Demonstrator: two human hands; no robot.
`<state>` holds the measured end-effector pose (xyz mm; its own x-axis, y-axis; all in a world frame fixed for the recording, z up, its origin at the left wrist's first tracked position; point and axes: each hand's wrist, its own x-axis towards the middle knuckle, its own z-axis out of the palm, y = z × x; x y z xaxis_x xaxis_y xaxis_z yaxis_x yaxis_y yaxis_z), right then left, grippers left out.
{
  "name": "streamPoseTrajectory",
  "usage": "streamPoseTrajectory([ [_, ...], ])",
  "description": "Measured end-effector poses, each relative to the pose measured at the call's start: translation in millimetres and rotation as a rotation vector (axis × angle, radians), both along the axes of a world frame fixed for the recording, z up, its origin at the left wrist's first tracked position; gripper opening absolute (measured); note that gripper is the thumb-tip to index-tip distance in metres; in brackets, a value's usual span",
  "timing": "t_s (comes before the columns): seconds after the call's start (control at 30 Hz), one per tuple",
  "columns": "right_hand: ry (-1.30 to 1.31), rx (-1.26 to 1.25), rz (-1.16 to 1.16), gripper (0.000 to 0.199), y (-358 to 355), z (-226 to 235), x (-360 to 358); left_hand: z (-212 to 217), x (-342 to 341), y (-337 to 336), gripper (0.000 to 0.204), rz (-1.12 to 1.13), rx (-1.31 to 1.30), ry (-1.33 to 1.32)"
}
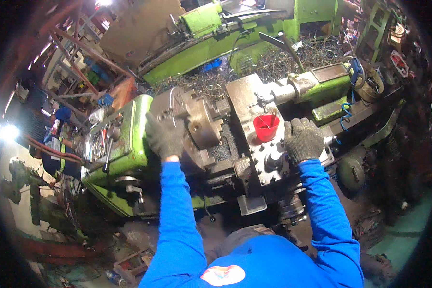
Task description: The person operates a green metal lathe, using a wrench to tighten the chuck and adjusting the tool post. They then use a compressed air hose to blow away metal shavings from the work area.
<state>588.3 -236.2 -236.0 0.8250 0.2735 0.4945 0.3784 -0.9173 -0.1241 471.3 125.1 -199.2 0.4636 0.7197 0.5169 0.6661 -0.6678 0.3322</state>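
My left hand [164,138], in a dark knit work glove, reaches to the gap between the green lathe headstock [140,126] and the large steel chuck [201,122]. Its fingers stretch forward with nothing visible in them. The chuck has stepped jaws and no workpiece shows in it. My right hand [304,140], gloved alike, is at the right side of the lathe carriage [272,163], fingers bent over; whatever lies under them is hidden. Just left of it a red plastic cup [266,128] with thin tools or brushes in it stands on the carriage, behind a dark round knob [274,160].
Metal shavings [321,53] lie heaped behind the lathe. Right of the carriage is the green tailstock [321,89] with a blue cord [345,115]. Small tools [98,144] lie on the headstock. Levers [209,211] stick out in front. Another person [57,156] is at the far left.
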Motion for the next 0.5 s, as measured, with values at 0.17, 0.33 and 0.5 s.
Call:
streamPoseTrajectory([
  [0.17,-0.008,0.013,0.011,0.028,1,-4,0,-38,-54,-30,0.116,-0.088,0.063,-0.082],
  [0.33,-0.022,0.003,-0.005,0.028,1,-2,0,-17,-46,-9,0.119,-0.047,0.029,-0.053],
  [0.5,-0.004,-0.039,-0.040,0.028,2,0,-1,3,-30,-18,0.123,-0.023,-0.159,0.107],
])
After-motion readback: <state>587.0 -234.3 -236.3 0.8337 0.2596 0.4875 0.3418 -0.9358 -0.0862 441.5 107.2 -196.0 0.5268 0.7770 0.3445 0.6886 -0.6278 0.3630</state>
